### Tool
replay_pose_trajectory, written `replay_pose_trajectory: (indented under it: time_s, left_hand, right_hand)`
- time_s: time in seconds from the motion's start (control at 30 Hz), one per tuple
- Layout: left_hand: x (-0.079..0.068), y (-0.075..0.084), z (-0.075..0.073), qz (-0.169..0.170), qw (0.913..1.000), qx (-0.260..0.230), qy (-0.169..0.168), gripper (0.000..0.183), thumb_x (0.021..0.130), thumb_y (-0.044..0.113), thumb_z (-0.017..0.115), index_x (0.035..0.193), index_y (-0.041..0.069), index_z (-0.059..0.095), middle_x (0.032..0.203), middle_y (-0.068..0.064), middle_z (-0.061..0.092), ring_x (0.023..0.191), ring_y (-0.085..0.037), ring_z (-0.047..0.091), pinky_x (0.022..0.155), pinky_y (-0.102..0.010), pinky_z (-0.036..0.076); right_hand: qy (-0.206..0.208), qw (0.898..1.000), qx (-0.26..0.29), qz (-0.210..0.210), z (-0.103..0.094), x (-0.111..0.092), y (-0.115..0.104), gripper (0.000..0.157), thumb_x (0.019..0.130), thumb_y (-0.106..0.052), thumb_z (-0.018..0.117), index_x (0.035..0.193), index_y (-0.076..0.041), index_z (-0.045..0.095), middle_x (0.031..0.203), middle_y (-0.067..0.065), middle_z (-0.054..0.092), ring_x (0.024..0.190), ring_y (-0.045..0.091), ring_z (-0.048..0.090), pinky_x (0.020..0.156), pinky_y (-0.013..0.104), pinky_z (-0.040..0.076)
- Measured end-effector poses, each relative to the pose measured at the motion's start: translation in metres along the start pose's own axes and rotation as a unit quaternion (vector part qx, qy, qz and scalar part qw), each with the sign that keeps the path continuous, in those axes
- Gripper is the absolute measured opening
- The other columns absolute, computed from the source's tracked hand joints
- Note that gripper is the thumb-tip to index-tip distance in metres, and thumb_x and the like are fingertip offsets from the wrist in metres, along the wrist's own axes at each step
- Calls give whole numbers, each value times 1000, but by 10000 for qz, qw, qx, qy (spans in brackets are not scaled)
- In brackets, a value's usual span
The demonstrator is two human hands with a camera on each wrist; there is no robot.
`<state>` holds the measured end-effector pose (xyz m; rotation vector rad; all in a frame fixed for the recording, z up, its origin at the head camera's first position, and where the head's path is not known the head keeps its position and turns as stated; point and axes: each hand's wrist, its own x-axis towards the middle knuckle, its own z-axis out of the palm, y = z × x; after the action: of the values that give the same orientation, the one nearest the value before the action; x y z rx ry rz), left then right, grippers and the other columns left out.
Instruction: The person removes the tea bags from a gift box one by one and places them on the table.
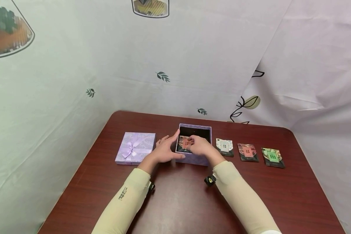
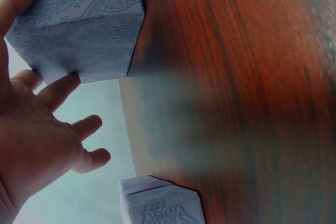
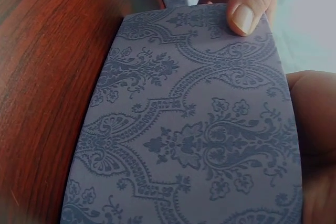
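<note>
In the head view an uncovered purple patterned box (image 1: 190,159) with a dark inside sits mid-table. A packet with an orange-red label (image 1: 185,143) lies in its left part. My right hand (image 1: 201,146) reaches over the front wall, its curled fingers pinching the packet's right edge; the box wall hides these fingertips in the right wrist view. With the thumb on the front wall and other fingers along the left side, my left hand (image 1: 165,150) holds the box by its near left corner. The left wrist view shows that thumb (image 2: 21,1) against the patterned wall.
Left of the box lies its purple lid (image 1: 140,146) with a ribbon bow. To the right stand in a row a white packet (image 1: 224,147), a red packet (image 1: 247,152) and a green packet (image 1: 273,157). A white printed cloth (image 1: 193,65) hangs behind the brown table (image 1: 181,195).
</note>
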<state>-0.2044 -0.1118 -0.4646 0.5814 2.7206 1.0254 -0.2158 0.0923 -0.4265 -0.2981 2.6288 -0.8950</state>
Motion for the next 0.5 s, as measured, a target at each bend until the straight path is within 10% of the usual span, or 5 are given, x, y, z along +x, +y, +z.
replay_pose_trajectory:
  time_s: [0.5]
  left_hand:
    - [0, 0, 0, -45, 10000, -27, -16, 114, 77, 58, 80, 162, 31, 9, 158, 3, 36, 146, -40, 17, 110, -64, 10]
  right_hand:
    - [32, 10000, 40, -34, 3, 5, 2, 43, 95, -18, 64, 133, 2, 59, 123, 16, 64, 107, 31, 62, 85, 45, 51]
